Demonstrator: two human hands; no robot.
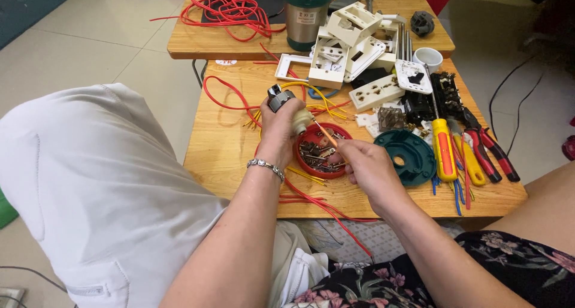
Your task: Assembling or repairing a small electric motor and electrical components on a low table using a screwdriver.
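Plug [291, 112] gripped in left hand [277, 131], screwdriver [326, 134] in right hand [366, 164].

I see a low wooden table [227, 146] carrying a red dish of small metal parts [321, 152], a green round cover [407, 156], screwdrivers [444, 149], red-handled pliers [488, 149], white socket plates [350, 44] and loose red wire [224, 95]; behind, a second table [191, 44] bears a metal flask [305, 14]
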